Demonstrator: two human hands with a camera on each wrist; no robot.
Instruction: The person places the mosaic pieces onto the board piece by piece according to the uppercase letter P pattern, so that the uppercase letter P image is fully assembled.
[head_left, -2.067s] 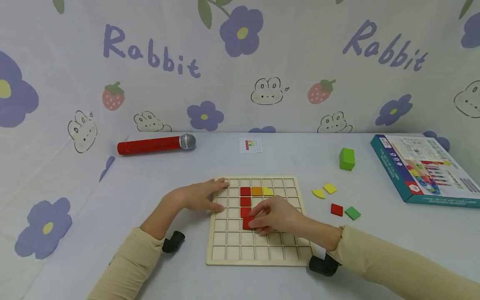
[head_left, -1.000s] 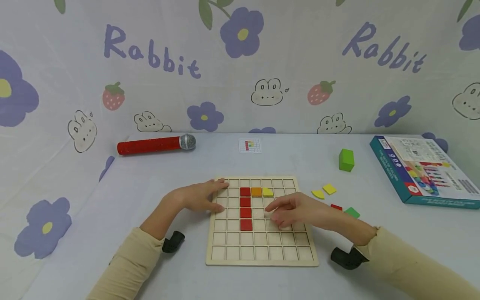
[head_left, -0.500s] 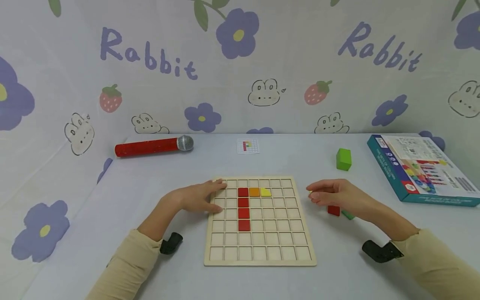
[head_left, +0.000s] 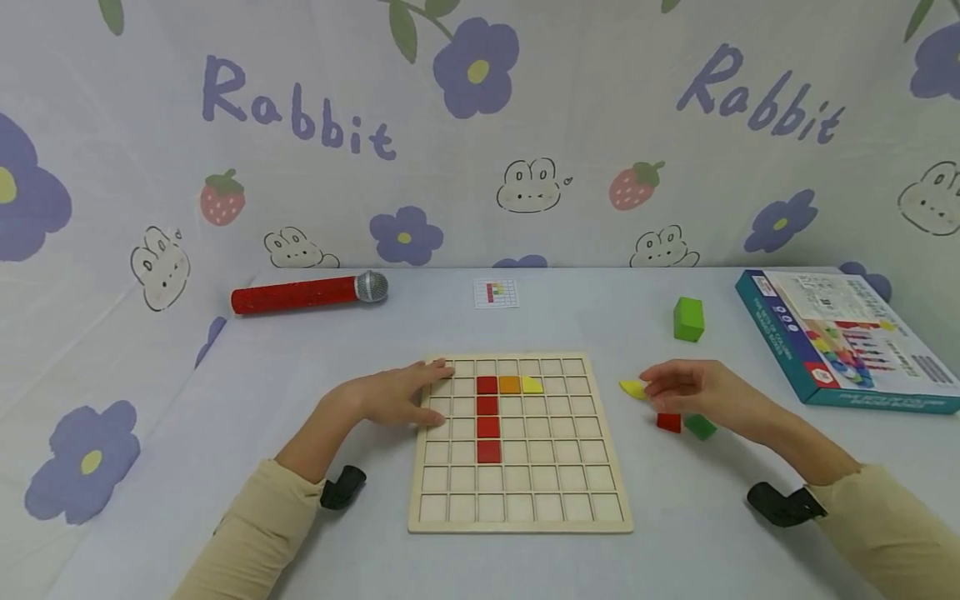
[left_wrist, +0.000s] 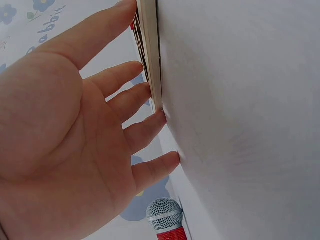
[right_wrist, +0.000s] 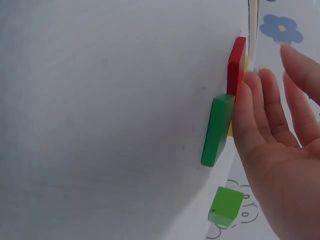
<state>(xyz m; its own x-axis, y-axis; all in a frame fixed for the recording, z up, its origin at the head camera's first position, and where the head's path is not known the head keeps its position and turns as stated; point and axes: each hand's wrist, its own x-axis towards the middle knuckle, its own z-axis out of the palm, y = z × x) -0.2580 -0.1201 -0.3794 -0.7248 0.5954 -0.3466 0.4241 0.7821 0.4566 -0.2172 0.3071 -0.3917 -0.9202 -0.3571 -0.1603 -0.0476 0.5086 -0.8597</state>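
Note:
My left hand [head_left: 393, 393] rests on the left edge of a wooden grid board [head_left: 521, 527], its fingers spread. Several red tiles [head_left: 488, 451] form a column in the board's cells. An orange tile [head_left: 509, 384] and a yellow tile [head_left: 532, 384] continue the row at the column's top. To the board's right, my right hand [head_left: 693, 392] hovers over loose tiles, thumb and fingers apart with nothing seen between them. A yellow quarter-round tile [head_left: 632, 388] shows by its fingertips. A loose red tile [right_wrist: 236, 70] and a green tile [right_wrist: 218, 131] lie under the hand.
A small pattern card [head_left: 496, 293] lies behind the board. A red microphone [head_left: 300, 295] lies at the back left. At the back right are a green block [head_left: 688, 319] and a flat teal game box [head_left: 847, 342]. A printed cloth hangs behind.
My right hand let go of a red tile, which now sits in the column's lowest filled cell. It then moved right, off the board, to the loose tiles. My left hand stayed put.

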